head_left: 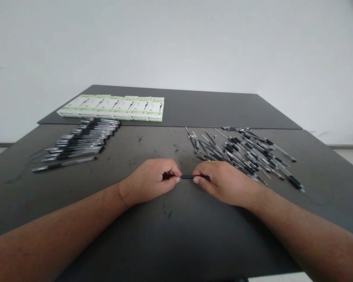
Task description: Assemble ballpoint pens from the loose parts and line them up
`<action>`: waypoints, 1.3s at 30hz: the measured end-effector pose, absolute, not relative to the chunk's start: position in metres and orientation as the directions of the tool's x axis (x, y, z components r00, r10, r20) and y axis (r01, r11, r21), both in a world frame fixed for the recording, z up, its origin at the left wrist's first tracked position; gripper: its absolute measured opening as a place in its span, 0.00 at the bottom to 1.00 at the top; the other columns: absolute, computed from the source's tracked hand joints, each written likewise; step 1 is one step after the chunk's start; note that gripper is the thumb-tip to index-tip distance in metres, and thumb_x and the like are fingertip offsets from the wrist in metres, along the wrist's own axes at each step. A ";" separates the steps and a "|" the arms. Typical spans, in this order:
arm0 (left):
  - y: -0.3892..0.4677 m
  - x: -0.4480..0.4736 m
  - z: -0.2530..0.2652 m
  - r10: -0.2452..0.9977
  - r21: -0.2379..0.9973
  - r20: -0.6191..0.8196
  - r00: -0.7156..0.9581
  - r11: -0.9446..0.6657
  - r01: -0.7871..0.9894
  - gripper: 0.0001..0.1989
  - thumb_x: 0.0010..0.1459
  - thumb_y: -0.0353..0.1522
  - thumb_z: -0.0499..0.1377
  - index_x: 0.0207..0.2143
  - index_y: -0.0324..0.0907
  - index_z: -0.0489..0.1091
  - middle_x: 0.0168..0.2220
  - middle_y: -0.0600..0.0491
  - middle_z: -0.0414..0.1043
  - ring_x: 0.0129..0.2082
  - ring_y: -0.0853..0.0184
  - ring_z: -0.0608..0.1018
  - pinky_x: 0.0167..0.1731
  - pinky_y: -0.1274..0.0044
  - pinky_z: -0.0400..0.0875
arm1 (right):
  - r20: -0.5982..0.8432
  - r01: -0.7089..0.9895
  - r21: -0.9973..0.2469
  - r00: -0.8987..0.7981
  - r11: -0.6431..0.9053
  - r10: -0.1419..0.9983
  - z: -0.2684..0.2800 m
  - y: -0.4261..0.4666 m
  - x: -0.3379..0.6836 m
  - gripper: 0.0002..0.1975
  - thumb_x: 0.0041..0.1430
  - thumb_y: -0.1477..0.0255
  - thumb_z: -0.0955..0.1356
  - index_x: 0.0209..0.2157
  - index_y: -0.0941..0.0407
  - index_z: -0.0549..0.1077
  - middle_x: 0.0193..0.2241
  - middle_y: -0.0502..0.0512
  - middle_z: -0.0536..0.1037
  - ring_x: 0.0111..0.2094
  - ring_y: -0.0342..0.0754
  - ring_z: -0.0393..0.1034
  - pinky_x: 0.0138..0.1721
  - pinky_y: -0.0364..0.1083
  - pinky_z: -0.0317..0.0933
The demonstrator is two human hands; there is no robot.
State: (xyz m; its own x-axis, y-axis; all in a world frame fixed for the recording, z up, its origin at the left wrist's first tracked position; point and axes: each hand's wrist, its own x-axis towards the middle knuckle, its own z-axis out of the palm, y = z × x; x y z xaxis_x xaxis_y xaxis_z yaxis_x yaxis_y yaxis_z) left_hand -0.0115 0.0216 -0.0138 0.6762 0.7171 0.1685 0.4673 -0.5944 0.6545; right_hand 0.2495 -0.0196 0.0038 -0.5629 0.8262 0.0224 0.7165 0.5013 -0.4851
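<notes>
Between my two hands, just above the dark table, a pen (pixel 187 177) with a black grip lies level. My left hand (pixel 153 178) pinches its left end between thumb and fingertips. My right hand (pixel 223 180) pinches the other end, and most of the pen's length is hidden in my fingers. Beyond my right hand spreads a loose pile of pen parts (pixel 253 154), with clear barrels, black grips and thin refills at mixed angles. Left of my left hand, a stack of pens (pixel 82 139) lies in a neat slanting row, with a single pen (pixel 64 163) in front.
A row of white and green boxes (pixel 114 106) with pen pictures lies at the back left. The dark table (pixel 129 243) has a raised or separate rear panel (pixel 211 109) with a seam. Dark smudges mark the tabletop. A pale wall stands behind.
</notes>
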 end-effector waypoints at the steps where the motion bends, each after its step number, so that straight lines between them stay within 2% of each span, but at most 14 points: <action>1: 0.022 -0.012 -0.014 0.717 0.654 0.170 0.676 -0.595 0.467 0.04 0.62 0.32 0.62 0.37 0.45 0.77 0.35 0.57 0.82 0.35 0.69 0.82 0.36 0.77 0.71 | 0.028 0.716 -0.501 -0.548 0.486 0.836 0.004 -0.020 0.250 0.09 0.70 0.69 0.67 0.47 0.54 0.78 0.41 0.55 0.84 0.43 0.52 0.78 0.46 0.49 0.66; 5: 0.022 -0.012 -0.014 0.715 0.653 0.168 0.679 -0.596 0.467 0.04 0.61 0.32 0.62 0.37 0.45 0.78 0.34 0.57 0.82 0.34 0.69 0.82 0.36 0.77 0.71 | 0.037 0.722 -0.523 -0.511 0.453 0.859 0.004 -0.020 0.250 0.08 0.65 0.71 0.71 0.46 0.53 0.78 0.40 0.53 0.84 0.41 0.50 0.78 0.42 0.47 0.65; 7: 0.022 -0.012 -0.015 0.715 0.654 0.167 0.679 -0.595 0.467 0.04 0.61 0.32 0.62 0.37 0.45 0.78 0.34 0.57 0.82 0.34 0.69 0.82 0.36 0.77 0.72 | 0.028 0.722 -0.494 -0.543 0.484 0.839 0.005 -0.020 0.250 0.07 0.68 0.70 0.69 0.44 0.54 0.79 0.39 0.54 0.83 0.41 0.50 0.78 0.44 0.48 0.65; 10: 0.023 -0.012 -0.015 0.714 0.653 0.168 0.680 -0.597 0.466 0.04 0.61 0.32 0.62 0.37 0.45 0.78 0.34 0.57 0.82 0.34 0.69 0.82 0.36 0.77 0.71 | 0.024 0.714 -0.486 -0.565 0.503 0.825 0.005 -0.020 0.249 0.10 0.71 0.69 0.66 0.46 0.54 0.79 0.41 0.56 0.84 0.43 0.52 0.78 0.46 0.49 0.65; 15: 0.023 -0.012 -0.014 0.715 0.646 0.150 0.683 -0.594 0.480 0.04 0.62 0.32 0.62 0.36 0.44 0.78 0.34 0.56 0.82 0.34 0.68 0.82 0.36 0.76 0.72 | 0.035 0.727 -0.515 -0.512 0.455 0.858 0.004 -0.020 0.249 0.08 0.65 0.71 0.71 0.45 0.54 0.78 0.38 0.53 0.83 0.39 0.49 0.77 0.41 0.46 0.65; 17: 0.023 -0.012 -0.014 0.714 0.641 0.143 0.685 -0.594 0.486 0.05 0.62 0.33 0.61 0.37 0.44 0.78 0.34 0.56 0.82 0.34 0.68 0.82 0.37 0.76 0.72 | 0.031 0.722 -0.493 -0.542 0.485 0.840 0.004 -0.019 0.249 0.07 0.67 0.71 0.69 0.44 0.54 0.79 0.38 0.54 0.83 0.39 0.49 0.77 0.42 0.47 0.64; 20: 0.023 -0.012 -0.014 0.718 0.635 0.142 0.682 -0.594 0.494 0.05 0.62 0.33 0.62 0.37 0.45 0.78 0.34 0.56 0.82 0.34 0.68 0.82 0.36 0.76 0.72 | 0.033 0.704 -0.480 -0.582 0.523 0.813 0.004 -0.019 0.250 0.10 0.72 0.69 0.66 0.46 0.55 0.80 0.40 0.56 0.84 0.42 0.51 0.78 0.46 0.49 0.65; 25: 0.023 -0.011 -0.013 0.710 0.623 0.160 0.686 -0.611 0.488 0.05 0.62 0.33 0.61 0.37 0.45 0.78 0.34 0.56 0.82 0.34 0.68 0.82 0.35 0.76 0.71 | 0.039 0.727 -0.502 -0.522 0.468 0.852 0.005 -0.019 0.248 0.08 0.67 0.70 0.70 0.45 0.54 0.79 0.39 0.54 0.84 0.40 0.49 0.77 0.43 0.47 0.65; 30: 0.024 -0.012 -0.014 0.710 0.624 0.162 0.686 -0.612 0.486 0.05 0.62 0.33 0.61 0.37 0.45 0.78 0.34 0.57 0.82 0.34 0.69 0.82 0.34 0.77 0.70 | 0.011 0.715 -0.466 -0.585 0.522 0.811 0.007 -0.019 0.247 0.12 0.73 0.68 0.65 0.46 0.56 0.80 0.40 0.56 0.84 0.42 0.51 0.78 0.45 0.48 0.64; 35: 0.025 -0.012 -0.014 0.712 0.618 0.155 0.685 -0.611 0.495 0.06 0.62 0.33 0.61 0.36 0.45 0.78 0.34 0.56 0.82 0.33 0.68 0.82 0.34 0.77 0.70 | 0.022 0.725 -0.522 -0.516 0.450 0.857 0.008 -0.020 0.248 0.10 0.67 0.70 0.70 0.48 0.55 0.78 0.40 0.53 0.84 0.40 0.49 0.78 0.42 0.46 0.64; 39: 0.024 -0.012 -0.013 0.716 0.626 0.148 0.682 -0.602 0.496 0.06 0.62 0.33 0.61 0.37 0.45 0.78 0.34 0.56 0.83 0.34 0.68 0.82 0.34 0.77 0.70 | 0.019 0.717 -0.470 -0.575 0.515 0.818 0.008 -0.020 0.248 0.11 0.72 0.69 0.66 0.45 0.56 0.80 0.39 0.56 0.84 0.41 0.51 0.78 0.45 0.48 0.64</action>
